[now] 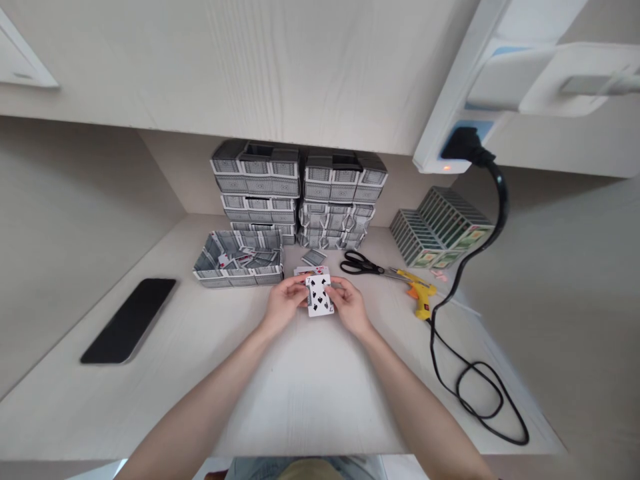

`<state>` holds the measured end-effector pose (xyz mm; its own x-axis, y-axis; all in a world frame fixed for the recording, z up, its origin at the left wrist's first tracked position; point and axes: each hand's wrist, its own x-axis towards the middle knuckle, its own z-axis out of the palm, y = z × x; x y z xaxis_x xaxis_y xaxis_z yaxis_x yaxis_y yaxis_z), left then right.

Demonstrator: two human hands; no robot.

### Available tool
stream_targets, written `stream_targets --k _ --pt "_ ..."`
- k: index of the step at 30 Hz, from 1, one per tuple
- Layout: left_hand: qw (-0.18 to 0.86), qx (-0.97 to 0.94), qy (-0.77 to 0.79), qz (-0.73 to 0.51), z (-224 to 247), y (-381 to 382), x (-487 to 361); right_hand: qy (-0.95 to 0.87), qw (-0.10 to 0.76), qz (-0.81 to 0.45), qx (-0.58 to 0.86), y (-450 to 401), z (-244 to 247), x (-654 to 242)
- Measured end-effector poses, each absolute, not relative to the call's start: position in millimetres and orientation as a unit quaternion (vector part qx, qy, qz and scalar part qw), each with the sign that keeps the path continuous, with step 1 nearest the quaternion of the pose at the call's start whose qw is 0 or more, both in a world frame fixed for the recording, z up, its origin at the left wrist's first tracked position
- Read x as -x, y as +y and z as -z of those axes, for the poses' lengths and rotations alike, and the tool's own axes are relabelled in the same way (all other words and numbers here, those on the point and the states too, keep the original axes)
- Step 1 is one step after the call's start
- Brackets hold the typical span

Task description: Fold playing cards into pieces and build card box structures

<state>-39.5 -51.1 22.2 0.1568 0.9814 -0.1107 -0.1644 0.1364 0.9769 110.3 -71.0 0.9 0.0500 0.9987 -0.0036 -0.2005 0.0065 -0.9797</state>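
Between my two hands a playing card (319, 295), the seven of spades, is held face up over the desk. My left hand (286, 302) grips its left edge with closed fingers, and my right hand (349, 304) pinches the right edge with the thumb on the face. Whether more cards lie beneath it I cannot tell. Just behind it, some face-up cards (310, 270) rest on the desk, partly covered. Farther back lies a face-down card pile (314, 257). An open box made of cards (240, 277), with loose cards inside, stands to the left.
Stacked card-built boxes (257, 183) line the back wall. Black scissors (363, 264) and a yellow glue gun (423, 299) lie to the right, its black cord (470, 365) looping forward. Green card packs (440, 227) sit back right. A phone (129, 321) lies left. A power strip (445, 143) hangs above.
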Motion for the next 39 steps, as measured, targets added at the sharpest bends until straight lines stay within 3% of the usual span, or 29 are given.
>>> stream_targets --k 27,39 --pt "0.616 -0.45 0.444 -0.47 -15.7 -54.4 31.9 -0.403 0.553 -0.612 0.397 -75.7 -7.8 -103.0" --pt "0.531 -0.504 0.477 -0.487 -18.5 -62.2 28.4 -0.403 0.556 -0.583 0.434 -79.2 -10.9 -95.8"
